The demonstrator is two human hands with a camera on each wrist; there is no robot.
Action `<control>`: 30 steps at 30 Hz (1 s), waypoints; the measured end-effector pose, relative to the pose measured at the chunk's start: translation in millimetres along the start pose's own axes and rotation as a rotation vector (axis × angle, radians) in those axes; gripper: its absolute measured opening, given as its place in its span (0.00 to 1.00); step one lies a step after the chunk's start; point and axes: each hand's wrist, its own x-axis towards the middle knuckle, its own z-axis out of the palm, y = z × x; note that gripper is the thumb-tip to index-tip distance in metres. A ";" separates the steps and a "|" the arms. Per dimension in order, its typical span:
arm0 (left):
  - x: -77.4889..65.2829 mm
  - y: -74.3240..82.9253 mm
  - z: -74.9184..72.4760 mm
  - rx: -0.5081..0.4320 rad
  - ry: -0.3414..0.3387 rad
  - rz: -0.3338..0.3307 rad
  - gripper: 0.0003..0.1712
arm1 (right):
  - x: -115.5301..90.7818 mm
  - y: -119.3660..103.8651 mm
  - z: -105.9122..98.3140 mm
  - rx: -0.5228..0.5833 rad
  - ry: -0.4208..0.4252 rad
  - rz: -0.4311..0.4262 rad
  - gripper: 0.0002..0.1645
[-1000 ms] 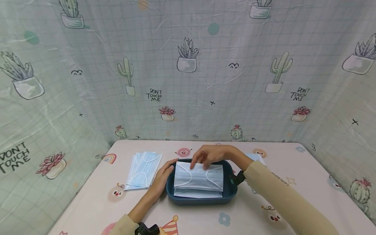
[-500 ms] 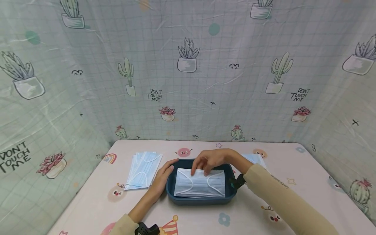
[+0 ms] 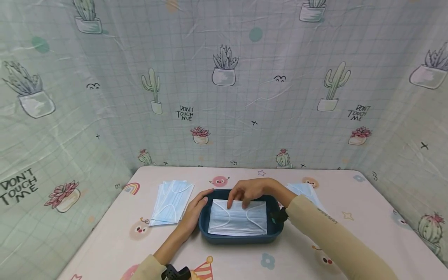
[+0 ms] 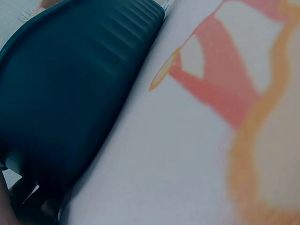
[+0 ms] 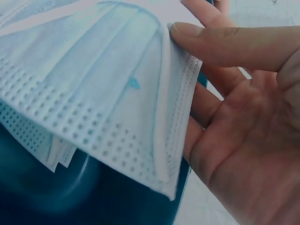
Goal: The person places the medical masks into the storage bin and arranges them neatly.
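A dark blue plastic bin [image 3: 241, 240] stands mid-table with pleated light-blue face masks inside. My right hand [image 3: 247, 191] pinches the top face mask [image 3: 238, 219] by its far edge. The right wrist view shows the right thumb [image 5: 187, 35] on the mask's face and the other fingers behind it. Lower masks [image 5: 35, 140] peek out under that mask. At the bin's left side, my left hand [image 3: 192, 212] holds the wall, fingers reaching to the far left corner. In the left wrist view the bin's outer wall [image 4: 79, 93] fills the upper left.
Left of the bin lies a fanned pile of face masks [image 3: 171, 204]. More masks [image 3: 304, 190] lie to the right, partly hidden behind the right forearm. A patterned cloth [image 3: 267, 261] covers the table, and a cactus-print curtain [image 3: 224, 101] surrounds it.
The top mask has come down and toward me, now lining up over the masks beneath it. My right hand lowered slightly with it. My left hand has stayed at the bin.
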 end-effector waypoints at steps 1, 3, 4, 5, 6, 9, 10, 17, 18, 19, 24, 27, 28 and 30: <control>-0.1 0.1 0.2 -0.002 -0.001 0.000 0.22 | 0.1 0.1 0.2 0.010 0.000 -0.003 0.27; 0.1 -0.1 0.6 -0.002 -0.001 0.000 0.22 | 0.1 -0.2 0.2 0.027 -0.004 -0.008 0.27; 0.1 0.1 0.7 0.000 -0.001 0.001 0.22 | 0.2 -0.3 0.2 0.036 -0.008 -0.008 0.27; 0.1 0.2 0.8 0.003 0.001 0.002 0.22 | 0.2 -0.6 0.2 0.042 -0.012 -0.006 0.27; 0.2 0.4 0.7 0.003 0.004 0.002 0.22 | 0.5 -0.7 0.2 0.042 -0.017 -0.006 0.27; -0.1 1.2 0.5 0.001 0.008 0.002 0.22 | 2.0 -0.1 0.5 0.024 -0.026 0.006 0.27; 0.0 1.4 0.3 0.001 0.008 0.003 0.22 | 3.0 0.6 0.7 0.015 -0.024 0.011 0.26; 1.3 0.1 -0.9 0.016 0.003 0.011 0.22 | 9.3 3.2 4.1 -0.040 0.004 0.051 0.26; 1.6 -0.4 -1.0 0.017 0.003 0.011 0.22 | 10.4 3.5 4.7 -0.046 0.004 0.055 0.26; 1.7 -0.7 -1.1 0.018 0.002 0.008 0.22 | 11.6 3.6 5.3 -0.050 0.003 0.059 0.26; 2.0 -2.9 -0.7 0.017 -0.007 -0.005 0.22 | 16.0 3.8 7.8 -0.086 0.009 0.080 0.26; 2.1 -3.4 -1.1 0.014 -0.010 -0.004 0.22 | 16.3 2.6 7.6 -0.105 0.031 0.101 0.26; 2.2 -3.7 -1.3 0.012 -0.012 -0.005 0.22 | 16.1 2.2 7.3 -0.111 0.040 0.107 0.25; 2.3 -3.3 -2.0 0.010 -0.011 -0.005 0.22 | 15.2 1.4 6.7 -0.121 0.064 0.119 0.26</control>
